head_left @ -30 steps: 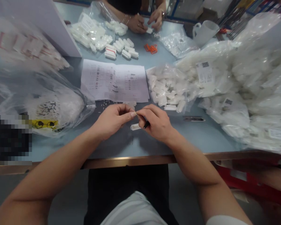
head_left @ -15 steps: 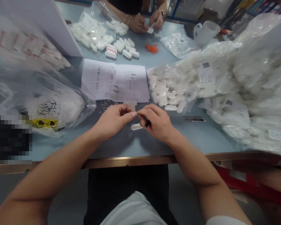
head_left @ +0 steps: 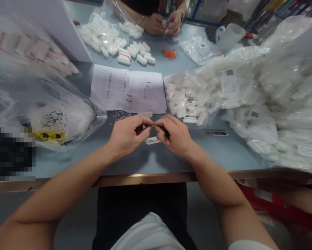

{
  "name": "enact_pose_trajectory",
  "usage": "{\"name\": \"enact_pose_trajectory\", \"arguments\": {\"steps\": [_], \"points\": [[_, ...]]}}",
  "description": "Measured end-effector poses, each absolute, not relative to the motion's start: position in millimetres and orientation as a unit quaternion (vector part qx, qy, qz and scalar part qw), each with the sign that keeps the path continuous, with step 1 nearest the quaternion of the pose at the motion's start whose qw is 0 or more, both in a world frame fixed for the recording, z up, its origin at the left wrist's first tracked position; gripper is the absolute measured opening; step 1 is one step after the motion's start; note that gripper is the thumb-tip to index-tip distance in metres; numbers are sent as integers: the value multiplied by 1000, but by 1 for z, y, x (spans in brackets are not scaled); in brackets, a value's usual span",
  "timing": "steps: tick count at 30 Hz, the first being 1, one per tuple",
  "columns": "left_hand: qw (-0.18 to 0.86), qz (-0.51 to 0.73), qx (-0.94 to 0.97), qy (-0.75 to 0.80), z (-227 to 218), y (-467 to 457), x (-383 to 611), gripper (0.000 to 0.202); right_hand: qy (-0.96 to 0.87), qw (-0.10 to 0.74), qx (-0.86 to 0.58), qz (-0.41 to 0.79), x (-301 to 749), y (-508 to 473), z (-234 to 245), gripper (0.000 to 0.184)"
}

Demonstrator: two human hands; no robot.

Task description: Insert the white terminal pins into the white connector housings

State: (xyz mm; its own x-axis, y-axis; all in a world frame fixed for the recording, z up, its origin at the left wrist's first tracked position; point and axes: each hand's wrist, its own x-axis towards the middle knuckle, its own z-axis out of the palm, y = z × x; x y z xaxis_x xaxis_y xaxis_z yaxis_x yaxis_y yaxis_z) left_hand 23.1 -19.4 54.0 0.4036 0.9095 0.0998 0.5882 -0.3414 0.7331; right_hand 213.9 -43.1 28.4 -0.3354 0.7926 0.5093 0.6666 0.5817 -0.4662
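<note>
My left hand [head_left: 128, 135] is closed in a pinch, thumb against forefinger. My right hand [head_left: 174, 134] is pinched too, and the two sets of fingertips meet over the table. Whatever is between them is too small to name. A bit of something black [head_left: 167, 134] shows under the curled fingers of my right hand. Just below the fingertips lies a narrow white strip with rows of small marks [head_left: 152, 140], partly covered by my right hand. Beyond my left hand, small thin pieces [head_left: 119, 115] lie scattered, with a pale flat piece [head_left: 147, 114] beside them.
Printed sheets [head_left: 128, 88] lie ahead. A bag of white plastic parts [head_left: 187, 99] and small snips [head_left: 216, 132] are to the right; large filled bags [head_left: 280, 86] crowd beyond. Another clear bag [head_left: 67, 121] stands left. Across the table, a co-worker's hands [head_left: 165, 24] work near orange pieces [head_left: 168, 53].
My left thumb has bent and drawn slightly down, and my fingertips have shifted a little against each other. The co-worker's hands have come closer together around a small white part.
</note>
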Motion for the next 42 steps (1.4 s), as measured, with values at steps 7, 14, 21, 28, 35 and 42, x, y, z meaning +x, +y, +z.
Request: {"name": "enact_pose_trajectory", "arguments": {"steps": [7, 14, 21, 28, 35, 42], "points": [[245, 236, 806, 485, 56, -20, 23, 14, -774, 386, -484, 134, 211, -44, 34, 13], [232, 252, 818, 463, 51, -21, 23, 17, -728, 399, -522, 195, 211, -46, 33, 9], [237, 251, 815, 466, 51, -21, 24, 15, -693, 404, -541, 252, 210, -46, 34, 8], [229, 248, 816, 469, 50, -22, 25, 16, -697, 399, -541, 250, 210, -46, 34, 9], [221, 280, 791, 497, 57, -20, 20, 15, -761, 361, -490, 225, 224, -43, 39, 10], [213, 312, 763, 524, 57, -15, 18, 14, -895, 64, -396, 193, 225, -43, 49, 16]]}}
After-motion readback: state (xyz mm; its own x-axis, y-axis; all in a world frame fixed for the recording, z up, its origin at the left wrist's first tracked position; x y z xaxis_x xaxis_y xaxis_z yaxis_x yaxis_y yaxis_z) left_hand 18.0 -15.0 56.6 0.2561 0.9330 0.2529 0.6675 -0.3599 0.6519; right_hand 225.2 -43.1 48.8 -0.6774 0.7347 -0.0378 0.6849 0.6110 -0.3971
